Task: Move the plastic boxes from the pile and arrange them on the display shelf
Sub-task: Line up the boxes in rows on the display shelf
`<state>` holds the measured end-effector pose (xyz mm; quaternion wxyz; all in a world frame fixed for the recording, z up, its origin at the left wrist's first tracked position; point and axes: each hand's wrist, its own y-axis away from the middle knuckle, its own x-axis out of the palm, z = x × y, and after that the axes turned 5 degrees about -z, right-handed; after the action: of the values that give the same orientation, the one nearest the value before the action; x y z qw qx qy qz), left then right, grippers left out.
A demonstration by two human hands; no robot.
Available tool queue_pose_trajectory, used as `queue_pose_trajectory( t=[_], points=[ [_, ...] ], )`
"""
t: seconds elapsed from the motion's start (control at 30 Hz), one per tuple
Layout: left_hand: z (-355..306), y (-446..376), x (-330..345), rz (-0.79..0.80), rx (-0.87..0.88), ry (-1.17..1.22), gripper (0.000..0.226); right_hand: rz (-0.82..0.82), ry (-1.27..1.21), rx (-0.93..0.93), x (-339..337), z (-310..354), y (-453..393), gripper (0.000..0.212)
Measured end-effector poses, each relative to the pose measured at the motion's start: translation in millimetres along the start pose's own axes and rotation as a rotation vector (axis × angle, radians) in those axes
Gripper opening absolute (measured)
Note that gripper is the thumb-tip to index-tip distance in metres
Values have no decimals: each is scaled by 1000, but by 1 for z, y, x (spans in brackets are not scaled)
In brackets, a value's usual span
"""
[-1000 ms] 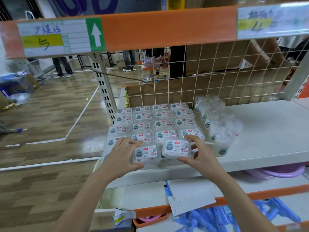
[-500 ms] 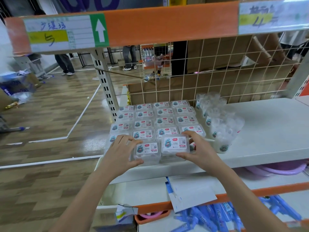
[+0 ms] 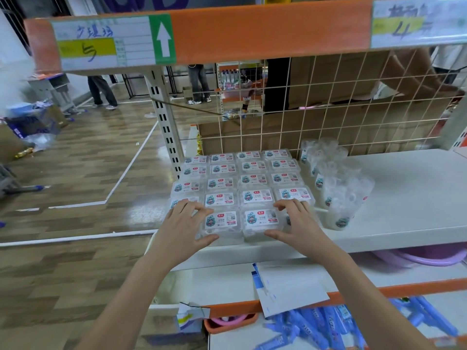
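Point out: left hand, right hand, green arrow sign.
left hand (image 3: pixel 183 227), head view, back of hand.
right hand (image 3: pixel 299 223), head view, back of hand.
green arrow sign (image 3: pixel 163 39), head view, white arrow's shaft.

Bright, even overhead light is filling the scene, glaring white off the wooden floor (image 3: pixel 141 213) and the shelf (image 3: pixel 417 198). Wide-angle distortion is bending the orange beam (image 3: pixel 265 31); edges are blurring, shadows staying soft.
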<state>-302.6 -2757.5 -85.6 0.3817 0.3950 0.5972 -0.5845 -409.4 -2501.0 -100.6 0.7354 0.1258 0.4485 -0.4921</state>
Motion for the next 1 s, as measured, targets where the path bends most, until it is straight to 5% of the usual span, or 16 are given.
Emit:
queue_pose_trajectory(
  t=[0.3,0.53,0.73,1.0],
  points=[
    [-7,-14,-6,70,-37,110,74,-26,67,-55,-6,3,0,60],
    [-54,-84,-13,91,114,95,40,-1,284,-174,-53,11,-25,46],
    [-133,-152,-4,104,284,60,44,10,538,-62,-108,-18,-38,47],
    [-280,-208,-1,55,501,153,42,-118,563,238,-204,-106,9,43]
  ],
)
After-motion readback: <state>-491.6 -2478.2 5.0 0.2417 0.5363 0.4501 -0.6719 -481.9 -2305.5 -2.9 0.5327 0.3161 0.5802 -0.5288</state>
